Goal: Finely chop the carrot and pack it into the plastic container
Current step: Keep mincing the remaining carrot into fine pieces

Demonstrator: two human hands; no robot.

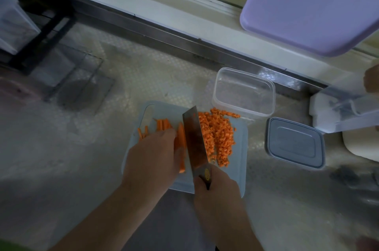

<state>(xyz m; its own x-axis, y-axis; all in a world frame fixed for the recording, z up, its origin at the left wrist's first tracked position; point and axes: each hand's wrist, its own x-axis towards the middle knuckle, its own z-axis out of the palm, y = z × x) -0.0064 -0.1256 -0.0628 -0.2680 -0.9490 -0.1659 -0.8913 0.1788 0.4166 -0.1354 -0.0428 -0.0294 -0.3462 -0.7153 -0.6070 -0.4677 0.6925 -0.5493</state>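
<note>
Orange carrot sticks (181, 144) are lying bundled on the cutting board (241, 160), and I am pinning them with my left hand (153, 160), its fingers curled on them. My right hand (215, 191) is wrapping its fingers around the knife (194, 140) handle, blade just beside the diced pile (219, 138). I am judging that short, even cuts with tucked fingertips will work best. Beyond the board, the plastic container (244, 91) is sitting empty on the tabletop (82, 158).

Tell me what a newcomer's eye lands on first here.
The bright orange diced carrot heaped on the right of the pale cutting board. Next, the cleaver in the right hand, blade beside carrot sticks under the left hand. Behind stands the empty clear container.
</note>
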